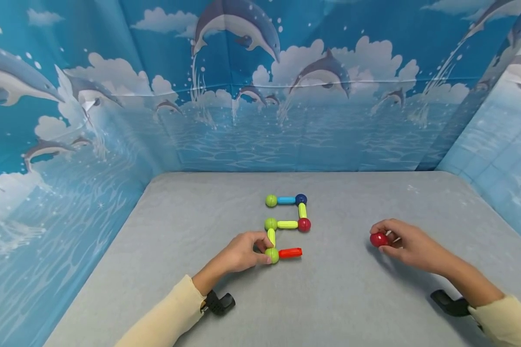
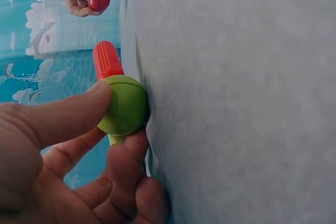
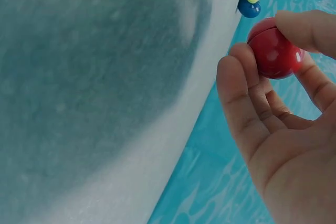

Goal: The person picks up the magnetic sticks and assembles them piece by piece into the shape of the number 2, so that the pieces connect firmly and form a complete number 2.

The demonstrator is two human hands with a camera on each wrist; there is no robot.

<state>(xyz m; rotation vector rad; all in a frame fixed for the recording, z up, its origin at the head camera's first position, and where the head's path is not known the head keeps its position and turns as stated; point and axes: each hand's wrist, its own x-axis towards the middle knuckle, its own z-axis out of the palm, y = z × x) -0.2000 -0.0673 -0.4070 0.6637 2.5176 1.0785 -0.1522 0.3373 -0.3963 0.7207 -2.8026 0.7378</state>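
Observation:
My left hand (image 1: 245, 251) pinches the nearest green ball (image 2: 125, 106) between thumb and fingers, at the front corner of a chain of balls and rods. From that ball a red rod (image 1: 290, 253) points right, its far end free. A yellow-green rod (image 1: 271, 237) runs back from it to another green ball (image 1: 270, 223). To the right, above the table, my right hand (image 1: 418, 248) holds a loose red ball (image 3: 274, 50) between thumb and fingers. It is apart from the chain.
The chain goes on through a yellow-green rod (image 1: 288, 224), a red ball (image 1: 304, 224), another yellow-green rod (image 1: 302, 210), a dark blue ball (image 1: 301, 199) and a blue rod (image 1: 286, 200) to a green ball (image 1: 271, 200). A dolphin-print curtain (image 1: 243, 130) surrounds the grey table (image 1: 347, 308).

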